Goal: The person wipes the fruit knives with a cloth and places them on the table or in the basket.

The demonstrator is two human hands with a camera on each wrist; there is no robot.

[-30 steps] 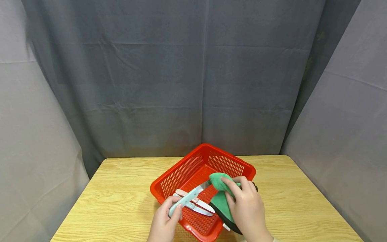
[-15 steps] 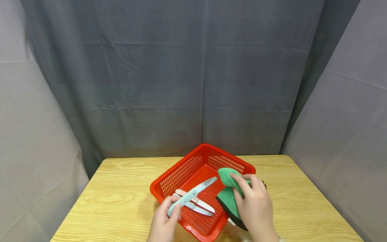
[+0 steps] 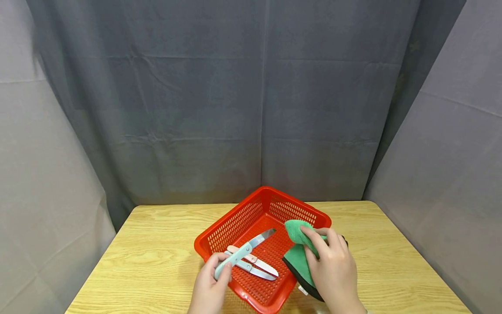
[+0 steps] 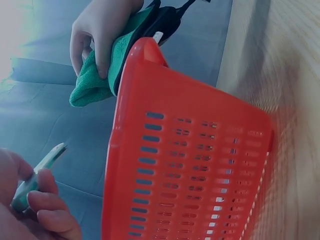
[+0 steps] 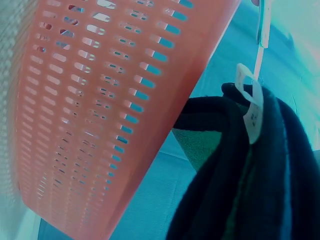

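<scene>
My left hand [image 3: 209,283] grips a light-blue folding knife [image 3: 237,259] by its handle, blade out and pointing up to the right over the red basket [image 3: 266,189]. My right hand [image 3: 335,266] pinches a green cloth [image 3: 298,257] with black edging and a white tag at the basket's right side. Cloth and blade are apart. Inside the basket lie a pink-handled knife [image 3: 268,268] and another light-blue knife [image 3: 262,274], both unfolded. In the left wrist view the cloth [image 4: 90,87] hangs beside the basket's rim. The right wrist view shows mostly the cloth's dark edging [image 5: 225,175].
The perforated basket stands at an angle on a light wooden table [image 3: 157,244]. A dark grey curtain [image 3: 196,109] closes off the back, with paler cloth sides [image 3: 47,174] to the left and right.
The cloth, around the blade's tip a second ago, has moved right with my right hand, exposing the whole blade. My left hand has shifted slightly left and down, and the knife has turned a little.
</scene>
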